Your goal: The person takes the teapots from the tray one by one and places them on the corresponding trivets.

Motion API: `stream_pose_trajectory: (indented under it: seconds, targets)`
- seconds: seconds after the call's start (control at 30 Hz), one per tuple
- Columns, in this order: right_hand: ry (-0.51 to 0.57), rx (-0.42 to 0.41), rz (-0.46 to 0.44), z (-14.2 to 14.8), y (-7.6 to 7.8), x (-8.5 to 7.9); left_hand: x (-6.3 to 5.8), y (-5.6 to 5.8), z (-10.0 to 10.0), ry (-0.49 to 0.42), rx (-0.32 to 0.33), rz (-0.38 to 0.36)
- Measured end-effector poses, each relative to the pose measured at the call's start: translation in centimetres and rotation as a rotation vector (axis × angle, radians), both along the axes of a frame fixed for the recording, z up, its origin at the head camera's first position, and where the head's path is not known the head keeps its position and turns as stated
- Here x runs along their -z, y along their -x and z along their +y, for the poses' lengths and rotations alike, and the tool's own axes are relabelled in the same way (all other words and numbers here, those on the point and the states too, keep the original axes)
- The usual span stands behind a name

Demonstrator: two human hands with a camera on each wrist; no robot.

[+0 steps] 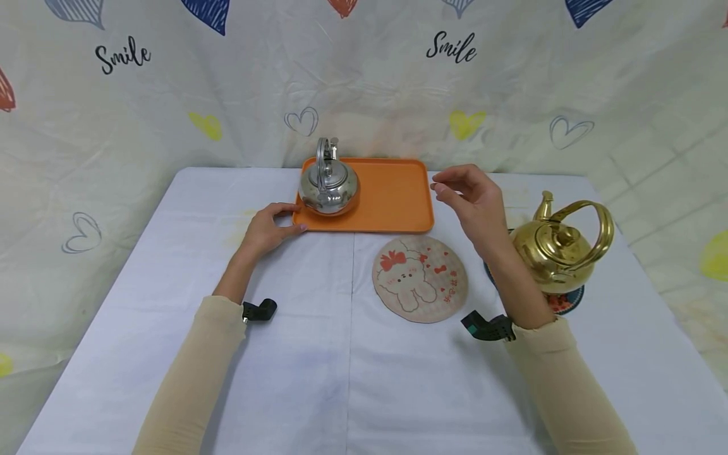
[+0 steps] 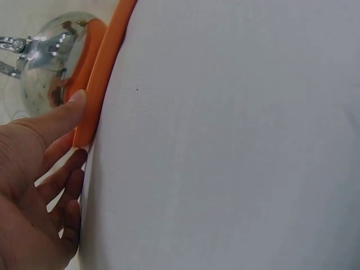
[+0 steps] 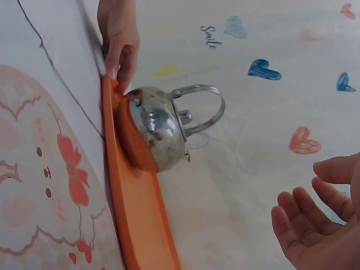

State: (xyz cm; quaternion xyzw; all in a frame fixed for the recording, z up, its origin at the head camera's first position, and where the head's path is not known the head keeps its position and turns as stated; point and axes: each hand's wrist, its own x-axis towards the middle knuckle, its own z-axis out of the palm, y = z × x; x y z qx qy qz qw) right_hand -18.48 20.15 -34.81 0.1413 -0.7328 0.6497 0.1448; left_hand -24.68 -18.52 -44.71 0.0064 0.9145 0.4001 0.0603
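Observation:
An orange rectangular tray [image 1: 395, 197] lies near the far edge of the table. On its left end stands a shiny silver kettle [image 1: 327, 189] with its handle upright. My left hand [image 1: 266, 231] grips the tray's near left corner; in the left wrist view the thumb [image 2: 76, 104] rests on the rim, with the fingers beside and below it. Just off the tray's right end hovers my right hand [image 1: 474, 205], its fingers loosely bent and holding nothing. The right wrist view shows that hand [image 3: 323, 225] apart from the tray.
A round mat [image 1: 421, 278] with a rabbit drawing lies in front of the tray. On the right, partly behind my right forearm, a gold kettle [image 1: 554, 253] stands on a dark patterned mat [image 1: 569, 302]. A printed sheet [image 1: 387, 82] hangs behind the white table [image 1: 307, 366].

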Motion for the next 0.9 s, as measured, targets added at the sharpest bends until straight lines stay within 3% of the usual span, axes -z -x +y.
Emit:
stream_pose_trajectory:
  seconds: [0.9]
  targets:
    - [-0.027, -0.013, -0.048, -1.8, 1.0, 1.3, -0.1, -0.1, 0.1, -0.002, -0.002, -0.003]
